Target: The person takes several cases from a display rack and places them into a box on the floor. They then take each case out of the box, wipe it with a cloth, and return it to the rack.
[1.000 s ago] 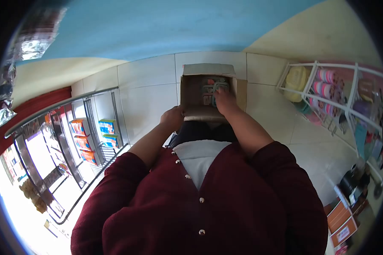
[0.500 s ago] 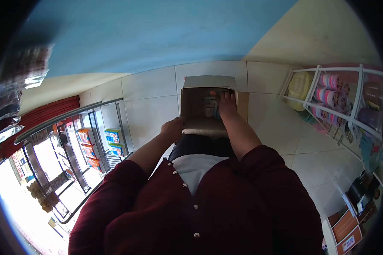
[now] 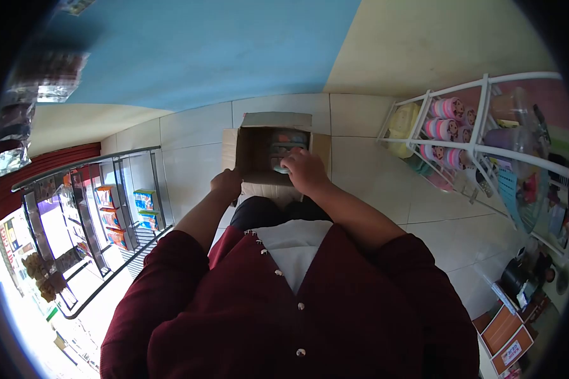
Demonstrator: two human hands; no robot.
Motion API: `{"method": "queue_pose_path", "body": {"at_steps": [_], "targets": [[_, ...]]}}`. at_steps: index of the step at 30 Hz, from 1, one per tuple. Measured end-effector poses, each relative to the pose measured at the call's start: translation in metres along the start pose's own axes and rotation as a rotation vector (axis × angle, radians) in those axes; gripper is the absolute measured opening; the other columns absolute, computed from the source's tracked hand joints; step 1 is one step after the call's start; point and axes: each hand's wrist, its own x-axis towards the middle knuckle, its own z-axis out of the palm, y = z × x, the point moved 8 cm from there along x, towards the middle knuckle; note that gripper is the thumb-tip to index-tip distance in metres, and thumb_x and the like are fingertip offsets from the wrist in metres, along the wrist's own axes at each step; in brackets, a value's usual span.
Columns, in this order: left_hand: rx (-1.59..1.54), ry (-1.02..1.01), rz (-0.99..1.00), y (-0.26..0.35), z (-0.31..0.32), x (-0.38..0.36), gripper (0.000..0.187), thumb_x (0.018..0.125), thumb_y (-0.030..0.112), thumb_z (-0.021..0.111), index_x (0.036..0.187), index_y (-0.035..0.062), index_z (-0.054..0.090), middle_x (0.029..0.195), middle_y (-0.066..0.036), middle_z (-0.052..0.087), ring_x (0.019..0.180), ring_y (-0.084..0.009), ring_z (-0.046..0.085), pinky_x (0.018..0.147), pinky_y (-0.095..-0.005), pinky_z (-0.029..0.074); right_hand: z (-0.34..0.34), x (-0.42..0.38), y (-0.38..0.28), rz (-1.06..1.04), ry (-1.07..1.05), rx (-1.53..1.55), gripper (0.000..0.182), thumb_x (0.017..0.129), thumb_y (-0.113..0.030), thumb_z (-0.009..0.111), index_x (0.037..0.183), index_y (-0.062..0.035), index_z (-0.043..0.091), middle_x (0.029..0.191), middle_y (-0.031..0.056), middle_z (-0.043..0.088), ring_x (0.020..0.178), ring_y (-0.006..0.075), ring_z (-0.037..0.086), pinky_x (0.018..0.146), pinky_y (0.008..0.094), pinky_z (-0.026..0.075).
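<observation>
An open cardboard box [image 3: 246,148] sits on the tiled floor in front of me, with small packaged items [image 3: 288,140] stacked inside at its right. My left hand [image 3: 227,184] grips the box's near left flap. My right hand [image 3: 305,170] is closed around a small pale item [image 3: 280,168] at the box's near edge. My dark red cardigan sleeves fill the lower view.
A white wire rack [image 3: 480,151] with pink tubs and plastic wares stands at the right. A glass display counter [image 3: 88,215] with boxed goods runs along the left. Orange boxes [image 3: 506,331] lie at the lower right. White floor tiles surround the box.
My right hand has drawn back from deep in the box to its near edge, closed on a small item. The view has shifted, the box now sitting further left.
</observation>
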Motion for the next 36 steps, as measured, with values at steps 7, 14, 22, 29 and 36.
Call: {"method": "queue_pose_path", "body": {"at_steps": [7,14,22,29,36], "targets": [[-0.219,0.139,0.525,0.092,-0.059,-0.064,0.077,0.060,0.042,0.085,0.121,0.0094,0.052,0.101,-0.017,0.060,0.099,-0.0347,0.060,0.084,-0.0409,0.048,-0.064,-0.016,-0.024,0.199,-0.041,0.645,0.028,0.066,-0.010,0.074,0.093,-0.0085,0.068,0.094,0.0101,0.066,0.095,0.0312,0.061,0.085,0.0392,0.048],[-0.494,0.307,0.967,0.060,-0.064,-0.130,0.042,0.074,0.017,0.072,0.114,0.0074,0.061,0.110,-0.016,0.062,0.101,-0.0328,0.060,0.088,-0.0397,0.048,-0.077,-0.044,-0.109,0.350,-0.054,0.760,0.041,0.073,-0.027,0.079,0.106,-0.0080,0.066,0.099,0.0101,0.067,0.086,0.0206,0.063,0.077,0.0312,0.050],[-0.742,0.182,0.352,-0.065,-0.051,-0.156,0.040,0.081,0.045,0.069,0.106,0.0132,0.069,0.083,-0.006,0.069,0.072,-0.0133,0.067,0.068,-0.0296,0.053,-0.158,-0.061,-0.165,0.126,-0.913,0.635,0.051,0.090,-0.029,0.064,0.133,-0.0071,0.049,0.131,0.0085,0.055,0.121,0.0180,0.051,0.103,0.0321,0.038],[-0.712,0.272,0.315,-0.070,-0.025,-0.110,0.054,0.074,0.056,0.071,0.109,0.0152,0.069,0.094,-0.009,0.070,0.090,-0.0183,0.065,0.084,-0.0331,0.049,-0.580,-0.144,-0.353,-0.716,0.389,0.146,0.040,0.087,-0.031,0.063,0.110,0.0019,0.062,0.111,0.0173,0.063,0.106,0.0292,0.061,0.090,0.0389,0.048],[-0.728,0.216,0.292,-0.041,-0.059,-0.130,0.048,0.075,0.055,0.070,0.108,0.0199,0.069,0.095,-0.009,0.069,0.093,-0.0232,0.065,0.083,-0.0360,0.048,-0.597,-0.217,-0.445,-1.338,0.951,-0.554,0.046,0.085,-0.038,0.061,0.113,-0.0010,0.060,0.116,0.0177,0.059,0.110,0.0297,0.056,0.092,0.0408,0.045]]}}
